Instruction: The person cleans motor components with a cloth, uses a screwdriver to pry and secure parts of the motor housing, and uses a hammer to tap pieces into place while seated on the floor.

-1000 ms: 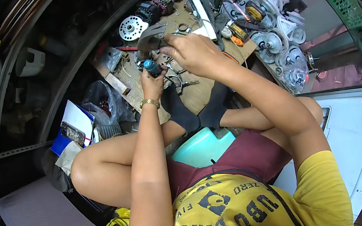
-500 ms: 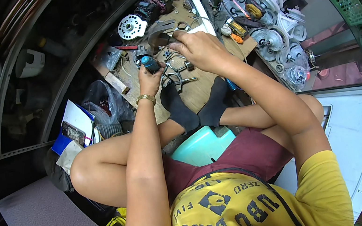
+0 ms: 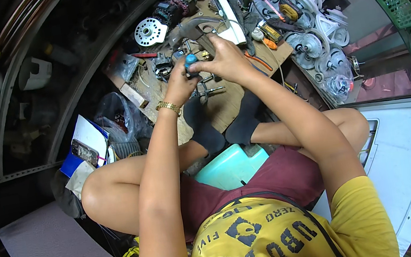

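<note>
My left hand, with a gold bracelet on its wrist, is closed around a short blue-topped cylindrical piece whose lower end is hidden. A hammer lies under my right hand; its curved metal head points left and its dark handle runs into the curled fingers. My right thumb reaches across to the blue piece and seems to touch it. Close below both hands, a metal puller-like part with threaded arms rests on the wooden board, partly covered by my left hand.
Motor stators and a round white metal cover sit at the far left. A white bar stands behind my right hand. Orange-handled pliers lie to its right, near heaped white plastic parts. My socked feet press the board's near edge.
My right hand has dropped closer to my left, with the hammer now further right and less blurred. My left hand has shifted right and up with the blue piece. Orange-handled pliers have come into view.
</note>
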`<move>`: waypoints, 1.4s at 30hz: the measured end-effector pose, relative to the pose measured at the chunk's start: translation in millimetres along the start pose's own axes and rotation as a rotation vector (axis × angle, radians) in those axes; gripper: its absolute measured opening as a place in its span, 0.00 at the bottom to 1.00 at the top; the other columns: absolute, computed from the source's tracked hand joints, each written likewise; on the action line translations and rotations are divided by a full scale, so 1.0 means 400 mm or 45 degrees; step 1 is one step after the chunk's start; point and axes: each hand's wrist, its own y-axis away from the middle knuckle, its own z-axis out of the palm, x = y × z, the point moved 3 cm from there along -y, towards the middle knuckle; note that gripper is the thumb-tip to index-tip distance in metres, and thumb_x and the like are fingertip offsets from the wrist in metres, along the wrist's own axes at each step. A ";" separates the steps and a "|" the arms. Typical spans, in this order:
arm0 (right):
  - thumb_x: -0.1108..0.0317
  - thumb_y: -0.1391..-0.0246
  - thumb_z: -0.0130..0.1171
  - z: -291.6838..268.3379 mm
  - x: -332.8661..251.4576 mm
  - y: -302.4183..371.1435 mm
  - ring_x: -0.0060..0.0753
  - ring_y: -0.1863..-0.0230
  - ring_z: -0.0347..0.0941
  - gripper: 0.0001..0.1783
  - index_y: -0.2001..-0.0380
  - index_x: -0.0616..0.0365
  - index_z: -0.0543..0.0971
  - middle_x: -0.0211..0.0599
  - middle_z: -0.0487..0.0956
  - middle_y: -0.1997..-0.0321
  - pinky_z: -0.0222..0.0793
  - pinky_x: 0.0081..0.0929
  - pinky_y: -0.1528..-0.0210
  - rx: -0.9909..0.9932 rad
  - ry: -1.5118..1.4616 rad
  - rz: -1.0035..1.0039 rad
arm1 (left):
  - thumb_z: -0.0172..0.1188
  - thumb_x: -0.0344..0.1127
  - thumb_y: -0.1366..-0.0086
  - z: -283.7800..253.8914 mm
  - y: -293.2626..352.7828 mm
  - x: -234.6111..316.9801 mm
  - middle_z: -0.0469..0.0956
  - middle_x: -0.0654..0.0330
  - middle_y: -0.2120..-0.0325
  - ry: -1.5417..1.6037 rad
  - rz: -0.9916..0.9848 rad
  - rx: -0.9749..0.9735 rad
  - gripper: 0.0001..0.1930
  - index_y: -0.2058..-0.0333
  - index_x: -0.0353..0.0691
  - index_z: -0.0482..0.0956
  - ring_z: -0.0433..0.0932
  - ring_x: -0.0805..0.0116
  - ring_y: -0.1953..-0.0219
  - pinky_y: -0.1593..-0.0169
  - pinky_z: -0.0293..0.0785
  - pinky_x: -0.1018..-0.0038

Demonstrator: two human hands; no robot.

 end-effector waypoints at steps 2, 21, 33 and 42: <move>0.49 0.62 0.80 0.022 0.022 -0.007 0.48 0.56 0.82 0.43 0.51 0.72 0.76 0.54 0.84 0.58 0.75 0.38 0.51 0.000 -0.044 0.017 | 0.71 0.21 0.50 0.031 -0.009 0.026 0.75 0.49 0.45 0.041 0.038 -0.111 0.41 0.37 0.34 0.65 0.75 0.55 0.43 0.40 0.73 0.66; 0.68 0.57 0.76 -0.109 0.095 0.094 0.46 0.64 0.83 0.23 0.61 0.66 0.75 0.48 0.84 0.65 0.75 0.36 0.59 0.223 -0.302 0.139 | 0.61 0.38 0.39 0.051 0.063 -0.393 0.83 0.46 0.56 -0.933 -0.863 -0.122 0.15 0.54 0.44 0.85 0.82 0.46 0.51 0.47 0.77 0.56; 0.73 0.55 0.75 -0.152 0.120 0.145 0.33 0.63 0.81 0.22 0.58 0.66 0.76 0.40 0.82 0.66 0.76 0.31 0.58 0.272 -0.331 0.222 | 0.70 0.43 0.44 0.061 0.055 -0.321 0.85 0.47 0.60 -0.754 -0.690 0.124 0.19 0.56 0.40 0.83 0.83 0.46 0.55 0.51 0.78 0.58; 0.74 0.54 0.74 -0.163 0.129 0.167 0.33 0.64 0.81 0.23 0.56 0.66 0.75 0.40 0.82 0.65 0.77 0.31 0.58 0.323 -0.370 0.208 | 0.67 0.31 0.45 0.086 0.029 -0.379 0.84 0.45 0.64 -0.619 -0.586 0.038 0.11 0.61 0.45 0.88 0.84 0.47 0.61 0.54 0.79 0.60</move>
